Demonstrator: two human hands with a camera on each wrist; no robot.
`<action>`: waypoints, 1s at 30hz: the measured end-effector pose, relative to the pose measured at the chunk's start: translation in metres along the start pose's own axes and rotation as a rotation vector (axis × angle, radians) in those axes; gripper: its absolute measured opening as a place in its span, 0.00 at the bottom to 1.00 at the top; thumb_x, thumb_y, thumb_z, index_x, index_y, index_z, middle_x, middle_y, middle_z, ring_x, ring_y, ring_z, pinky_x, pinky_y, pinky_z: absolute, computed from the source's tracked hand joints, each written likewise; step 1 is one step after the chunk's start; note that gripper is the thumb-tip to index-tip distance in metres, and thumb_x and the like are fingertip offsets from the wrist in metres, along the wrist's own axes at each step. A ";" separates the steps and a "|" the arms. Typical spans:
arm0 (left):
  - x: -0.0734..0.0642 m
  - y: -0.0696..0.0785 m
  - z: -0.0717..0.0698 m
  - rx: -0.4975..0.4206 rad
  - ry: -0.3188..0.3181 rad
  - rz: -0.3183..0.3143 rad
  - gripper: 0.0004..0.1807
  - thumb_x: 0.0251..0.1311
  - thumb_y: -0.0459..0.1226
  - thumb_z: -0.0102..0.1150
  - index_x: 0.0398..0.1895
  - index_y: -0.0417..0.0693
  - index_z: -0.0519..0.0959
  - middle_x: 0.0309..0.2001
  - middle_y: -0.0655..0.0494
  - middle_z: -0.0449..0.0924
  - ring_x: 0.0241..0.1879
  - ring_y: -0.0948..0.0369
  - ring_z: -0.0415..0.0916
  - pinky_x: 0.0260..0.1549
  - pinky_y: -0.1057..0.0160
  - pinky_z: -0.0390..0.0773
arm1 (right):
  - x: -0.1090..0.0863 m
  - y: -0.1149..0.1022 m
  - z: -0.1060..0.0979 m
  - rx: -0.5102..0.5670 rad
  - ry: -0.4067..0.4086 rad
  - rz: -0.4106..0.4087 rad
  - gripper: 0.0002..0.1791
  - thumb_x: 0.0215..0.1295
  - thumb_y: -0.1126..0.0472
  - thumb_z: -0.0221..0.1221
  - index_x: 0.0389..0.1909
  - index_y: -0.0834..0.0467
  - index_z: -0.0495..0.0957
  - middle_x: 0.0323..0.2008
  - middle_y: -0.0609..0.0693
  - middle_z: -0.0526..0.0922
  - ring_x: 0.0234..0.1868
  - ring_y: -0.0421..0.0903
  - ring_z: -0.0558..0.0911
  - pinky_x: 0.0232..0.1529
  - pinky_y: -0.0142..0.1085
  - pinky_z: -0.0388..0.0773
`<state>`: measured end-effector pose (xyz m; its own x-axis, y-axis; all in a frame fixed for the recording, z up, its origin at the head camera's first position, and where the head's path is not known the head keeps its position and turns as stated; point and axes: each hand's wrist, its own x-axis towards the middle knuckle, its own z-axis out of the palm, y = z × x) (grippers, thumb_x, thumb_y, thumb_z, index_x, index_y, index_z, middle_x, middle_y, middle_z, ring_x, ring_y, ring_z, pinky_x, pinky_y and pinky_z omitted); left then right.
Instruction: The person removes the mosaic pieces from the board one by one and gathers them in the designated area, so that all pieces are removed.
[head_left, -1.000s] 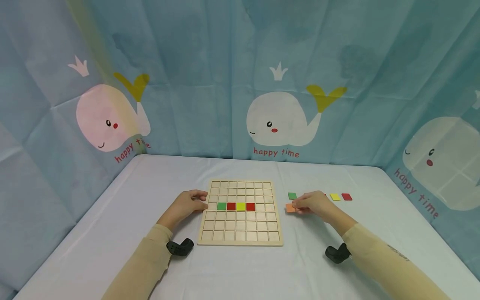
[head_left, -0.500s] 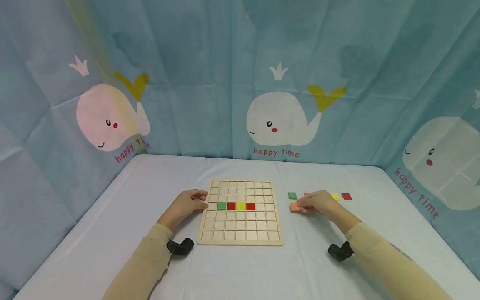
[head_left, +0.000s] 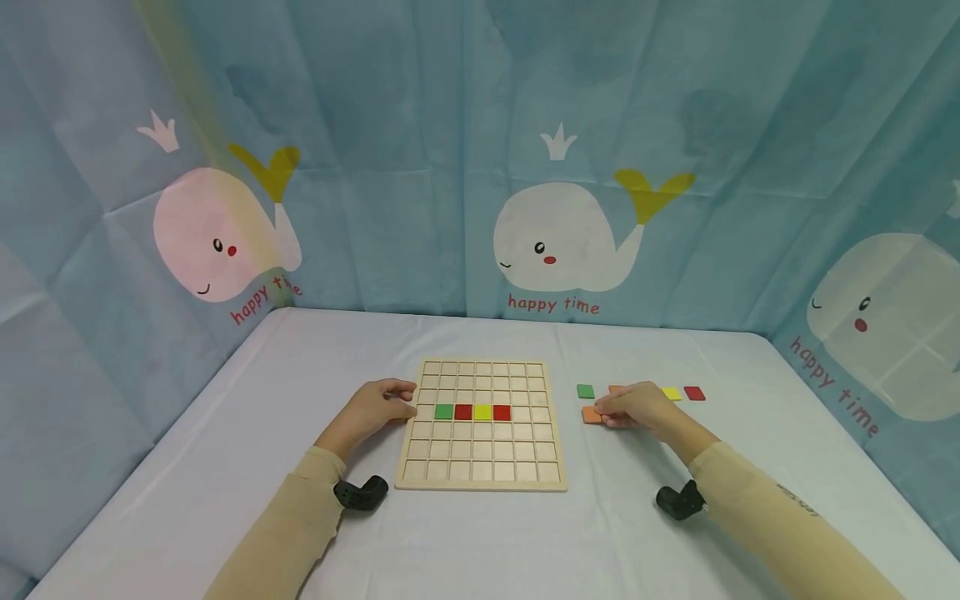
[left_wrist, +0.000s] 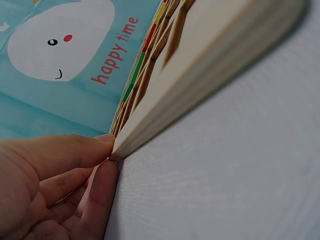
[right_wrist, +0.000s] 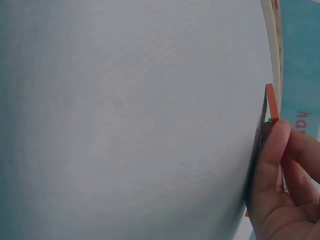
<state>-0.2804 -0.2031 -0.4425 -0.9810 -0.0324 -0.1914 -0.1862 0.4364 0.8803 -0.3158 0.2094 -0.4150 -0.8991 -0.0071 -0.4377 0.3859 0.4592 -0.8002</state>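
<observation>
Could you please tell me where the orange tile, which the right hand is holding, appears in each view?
Head: right of centre, the orange tile is at the fingertips of the right hand, to the right of the grid board.
Left wrist: not visible.
Right wrist: near the right edge, just above the fingertips.
Shared landmark: the blue curtain with red lettering, cut off in the right wrist view.

Grid board (head_left: 482, 451), lower centre: pale beige, squared pattern. Its tiles (head_left: 482, 412), left to right: green, red, yellow, red. Front tile (head_left: 591, 415), lower right: orange. Curtain (head_left: 390, 167), upper frame: blue, white whales (head_left: 566, 246), red lettering (head_left: 532, 304). Tablecloth (head_left: 480, 542): white.
</observation>
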 end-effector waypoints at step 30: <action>-0.002 0.002 0.000 -0.002 -0.010 -0.015 0.28 0.57 0.32 0.66 0.63 0.39 0.74 0.50 0.46 0.76 0.44 0.58 0.75 0.40 0.67 0.81 | -0.018 -0.019 0.025 -0.072 0.024 -0.148 0.14 0.63 0.61 0.67 0.44 0.67 0.84 0.31 0.49 0.88 0.28 0.38 0.84 0.36 0.30 0.84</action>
<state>-0.2787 -0.2021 -0.4399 -0.9775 -0.0295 -0.2088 -0.2007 0.4339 0.8783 -0.3023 0.1785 -0.4019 -0.9501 -0.0588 -0.3064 0.2335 0.5175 -0.8232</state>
